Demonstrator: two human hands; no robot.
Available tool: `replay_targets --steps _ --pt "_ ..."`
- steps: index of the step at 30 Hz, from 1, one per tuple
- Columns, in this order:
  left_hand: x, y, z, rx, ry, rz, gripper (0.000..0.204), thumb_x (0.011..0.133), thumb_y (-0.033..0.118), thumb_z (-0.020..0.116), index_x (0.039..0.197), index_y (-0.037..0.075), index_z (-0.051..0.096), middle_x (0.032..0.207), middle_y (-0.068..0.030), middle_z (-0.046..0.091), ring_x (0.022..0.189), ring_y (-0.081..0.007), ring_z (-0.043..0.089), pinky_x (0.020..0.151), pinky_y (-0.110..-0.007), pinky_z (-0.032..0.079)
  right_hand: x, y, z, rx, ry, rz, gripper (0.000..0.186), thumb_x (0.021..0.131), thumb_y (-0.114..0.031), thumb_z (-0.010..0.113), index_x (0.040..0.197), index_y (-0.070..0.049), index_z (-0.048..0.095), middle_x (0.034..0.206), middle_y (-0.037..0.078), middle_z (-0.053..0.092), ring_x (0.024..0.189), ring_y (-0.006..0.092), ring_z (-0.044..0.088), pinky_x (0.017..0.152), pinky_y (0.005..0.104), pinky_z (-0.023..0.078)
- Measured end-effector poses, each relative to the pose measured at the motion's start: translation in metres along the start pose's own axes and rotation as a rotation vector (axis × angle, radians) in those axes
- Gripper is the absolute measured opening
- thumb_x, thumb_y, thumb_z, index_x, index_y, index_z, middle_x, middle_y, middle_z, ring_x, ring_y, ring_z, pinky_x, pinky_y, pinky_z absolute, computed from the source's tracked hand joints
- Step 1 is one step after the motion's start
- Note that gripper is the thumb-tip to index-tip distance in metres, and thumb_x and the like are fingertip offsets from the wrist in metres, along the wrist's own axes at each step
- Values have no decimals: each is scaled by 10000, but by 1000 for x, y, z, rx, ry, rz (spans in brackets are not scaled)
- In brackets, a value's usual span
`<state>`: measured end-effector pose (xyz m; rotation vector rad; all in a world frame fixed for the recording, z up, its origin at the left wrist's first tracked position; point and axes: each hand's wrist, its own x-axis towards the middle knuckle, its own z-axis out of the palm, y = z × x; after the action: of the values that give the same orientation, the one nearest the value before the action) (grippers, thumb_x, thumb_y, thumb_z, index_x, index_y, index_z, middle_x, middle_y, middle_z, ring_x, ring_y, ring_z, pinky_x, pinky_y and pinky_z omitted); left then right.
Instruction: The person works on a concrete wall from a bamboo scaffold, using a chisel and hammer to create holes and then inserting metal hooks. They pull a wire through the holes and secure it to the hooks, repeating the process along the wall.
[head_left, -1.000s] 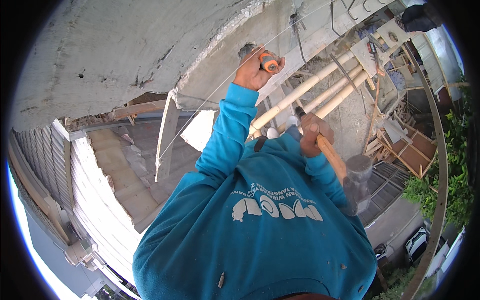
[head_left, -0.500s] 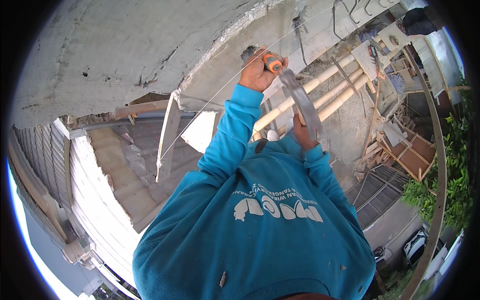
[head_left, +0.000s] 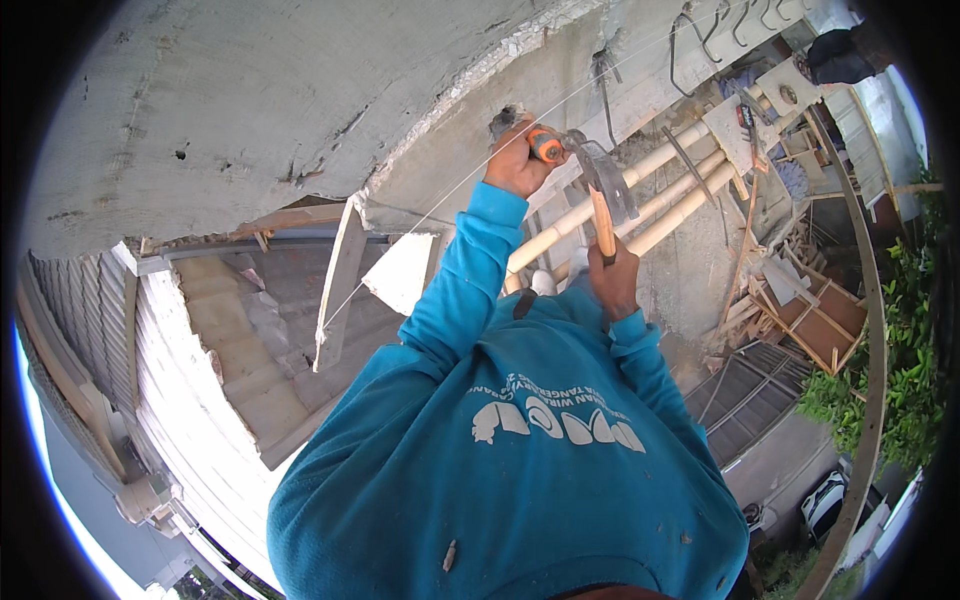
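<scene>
My left hand (head_left: 512, 168) is wrapped round a chisel with an orange-and-black grip (head_left: 546, 145). It holds the tool up against the concrete beam (head_left: 440, 150), beside a rough dark hole (head_left: 503, 121) in its face. The chisel's tip is hidden behind my hand. Lower and to the right, my right hand (head_left: 616, 280) grips a hammer by its wooden handle (head_left: 602, 222). The steel hammer head (head_left: 606, 180) is close to the butt of the chisel; whether they touch I cannot tell.
A taut string (head_left: 440, 205) crosses in front of the beam. Bent steel bars (head_left: 604, 95) stick out at the upper right. Bamboo poles (head_left: 665, 155) lie below, with scrap wood (head_left: 800, 300) farther right. Another person's dark-clad part (head_left: 838, 58) shows at the top right.
The hammer, blurred by motion before, is now sharper, with its head near the chisel's butt and its wooden handle visible. My left hand stays by the hole, still on the chisel.
</scene>
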<state>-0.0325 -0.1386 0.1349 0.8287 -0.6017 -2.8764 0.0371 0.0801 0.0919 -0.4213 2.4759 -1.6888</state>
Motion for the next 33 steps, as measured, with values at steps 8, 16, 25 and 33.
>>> replay_targets --steps 8,16,25,33 --pt "-30 -13 -5 47 46 -52 185 994 193 482 967 10 476 850 -103 504 695 -193 550 842 -431 542 2 -38 -24 509 119 -372 233 988 -157 477 809 -11 446 556 34 423 487 93 354 462 279 347" --pt "-112 -48 -69 843 57 -348 343 917 272 611 1099 -13 550 740 -52 545 616 -135 566 563 -265 517 -31 44 -79 -290 -141 161 276 890 -215 644 749 20 604 556 100 532 489 151 500 462 353 378" --pt "-142 -118 -172 1055 270 -291 607 819 460 688 1146 -33 552 647 -54 533 516 -131 515 460 -294 408 -12 70 -95 -713 -697 42 257 831 -280 697 778 -37 632 569 166 552 510 320 575 508 409 440" --pt "-155 -156 -168 614 348 -103 848 790 645 639 1269 -34 473 642 -65 528 521 -142 509 463 -280 393 59 69 -30 -671 -1158 -366 283 809 -297 709 795 -29 619 629 174 582 586 360 594 542 421 443"
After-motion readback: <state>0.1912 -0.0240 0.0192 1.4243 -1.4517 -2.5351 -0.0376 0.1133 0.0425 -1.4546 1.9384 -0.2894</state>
